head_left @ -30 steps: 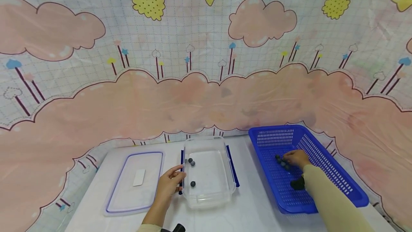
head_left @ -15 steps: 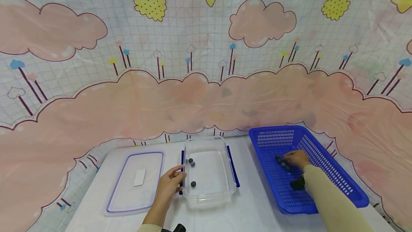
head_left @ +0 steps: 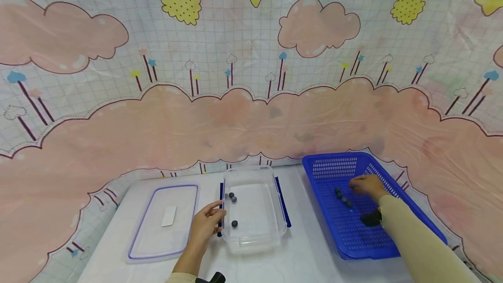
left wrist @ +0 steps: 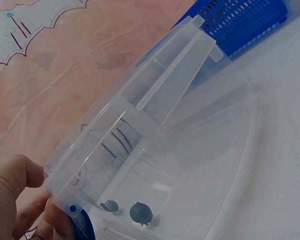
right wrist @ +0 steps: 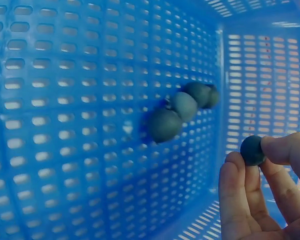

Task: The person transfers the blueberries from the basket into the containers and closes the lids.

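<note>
My right hand (head_left: 367, 186) pinches a dark blueberry (right wrist: 252, 150) between thumb and fingers inside the blue basket (head_left: 351, 239). Below it, several blueberries (right wrist: 165, 125) lie in a row on the basket's slotted floor. At the left side of a clear plastic container (head_left: 255, 243), my left hand (head_left: 206, 221) grips the rim, thumb above and fingers curled under near the blue latch (left wrist: 82, 222). The container is without its lid and has a blueberry (head_left: 234, 223) near the front left. Two more blueberries (head_left: 233, 198) sit together farther back.
A clear lid (head_left: 153, 235) with a blue seal lies flat on the white table (head_left: 306, 248), left of the container. On it is a small white rectangle (head_left: 169, 216). A patterned cloth (head_left: 235, 125) hangs behind the table.
My right hand has drawn away from the row of blueberries, slightly up and to the right, with one blueberry in its fingers. The left hand stays on the container.
</note>
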Demonstrator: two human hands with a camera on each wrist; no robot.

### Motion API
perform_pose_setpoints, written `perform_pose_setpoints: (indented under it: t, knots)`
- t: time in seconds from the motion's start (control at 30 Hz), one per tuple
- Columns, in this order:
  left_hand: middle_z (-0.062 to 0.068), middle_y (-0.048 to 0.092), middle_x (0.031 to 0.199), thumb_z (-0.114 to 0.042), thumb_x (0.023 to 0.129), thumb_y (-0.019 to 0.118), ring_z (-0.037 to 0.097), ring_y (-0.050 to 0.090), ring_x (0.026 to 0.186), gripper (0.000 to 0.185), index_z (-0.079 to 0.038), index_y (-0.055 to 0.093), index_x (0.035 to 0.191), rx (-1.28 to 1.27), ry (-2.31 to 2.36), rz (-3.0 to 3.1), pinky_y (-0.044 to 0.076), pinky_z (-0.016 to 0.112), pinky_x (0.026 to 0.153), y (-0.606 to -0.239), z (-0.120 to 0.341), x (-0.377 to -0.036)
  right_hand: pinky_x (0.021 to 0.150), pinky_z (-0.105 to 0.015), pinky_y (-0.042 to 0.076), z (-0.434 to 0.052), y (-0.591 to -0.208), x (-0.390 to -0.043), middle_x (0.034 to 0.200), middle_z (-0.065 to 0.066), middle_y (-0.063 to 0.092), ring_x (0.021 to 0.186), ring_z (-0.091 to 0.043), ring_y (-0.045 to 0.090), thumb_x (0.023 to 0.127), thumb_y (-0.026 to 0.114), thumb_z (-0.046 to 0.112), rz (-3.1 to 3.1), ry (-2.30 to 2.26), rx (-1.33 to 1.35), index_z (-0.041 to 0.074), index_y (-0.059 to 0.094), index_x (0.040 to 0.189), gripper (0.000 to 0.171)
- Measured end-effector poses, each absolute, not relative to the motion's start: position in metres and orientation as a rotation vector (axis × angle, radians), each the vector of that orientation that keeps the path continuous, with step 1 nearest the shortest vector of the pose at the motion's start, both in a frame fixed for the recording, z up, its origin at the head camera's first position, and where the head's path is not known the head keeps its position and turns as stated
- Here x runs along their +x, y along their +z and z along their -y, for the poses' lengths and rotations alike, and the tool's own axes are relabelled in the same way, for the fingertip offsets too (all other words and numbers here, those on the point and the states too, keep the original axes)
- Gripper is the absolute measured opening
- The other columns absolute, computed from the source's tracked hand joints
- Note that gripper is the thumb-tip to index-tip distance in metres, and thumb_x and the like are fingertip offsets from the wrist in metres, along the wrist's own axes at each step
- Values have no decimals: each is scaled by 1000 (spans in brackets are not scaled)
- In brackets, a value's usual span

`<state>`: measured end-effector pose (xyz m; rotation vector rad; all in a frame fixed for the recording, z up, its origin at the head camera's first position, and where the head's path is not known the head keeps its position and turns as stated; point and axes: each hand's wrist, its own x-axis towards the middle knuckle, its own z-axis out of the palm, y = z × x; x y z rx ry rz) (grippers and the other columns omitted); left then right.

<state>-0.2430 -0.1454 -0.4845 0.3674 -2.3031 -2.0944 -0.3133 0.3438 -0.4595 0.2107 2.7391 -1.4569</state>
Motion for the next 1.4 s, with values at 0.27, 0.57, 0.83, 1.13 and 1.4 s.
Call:
perform_pose_setpoints:
  t: [0.27, 0.57, 0.83, 1.13, 1.4]
  knots:
    - [-2, 64, 88, -12, 87, 69, 14, 54, 79, 46, -2, 61, 131, 374, -2099, 2306, 51, 22, 54, -484, 146, -243, 78, -36, 59, -346, -441, -317, 115, -33, 63, 84, -19, 70, 92, 65, 20, -2743, -1408, 161, -17, 62, 115, 45]
    - [-1, 64, 89, -12, 88, 68, 14, 54, 80, 45, -2, 60, 131, 387, -2095, 2313, 52, 22, 55, -484, 146, -243, 81, -32, 59, -332, -430, -314, 118, -31, 63, 91, -17, 69, 97, 58, 14, -2722, -1437, 149, -22, 53, 124, 45]
    - [-3, 63, 88, -12, 88, 68, 13, 55, 78, 45, -3, 61, 131, 394, -2090, 2314, 52, 22, 55, -484, 146, -243, 90, -38, 56, -313, -426, -312, 111, -18, 70, 89, -10, 68, 97, 60, 13, -2608, -1617, 67, -20, 53, 126, 45]
    - [-2, 64, 88, -12, 88, 68, 13, 54, 77, 45, -2, 61, 131, 392, -2073, 2316, 52, 22, 55, -484, 145, -244, 94, -36, 54, -299, -420, -305, 128, -28, 59, 99, -11, 66, 100, 58, 18, -2534, -1696, 8, -17, 50, 133, 49]
    - [-2, 64, 89, -12, 89, 68, 14, 54, 79, 44, -3, 61, 131, 385, -2076, 2319, 52, 22, 55, -484, 146, -243, 90, -30, 56, -298, -423, -307, 128, -28, 58, 92, -2, 64, 100, 57, 17, -2491, -1753, -33, -17, 48, 133, 49]
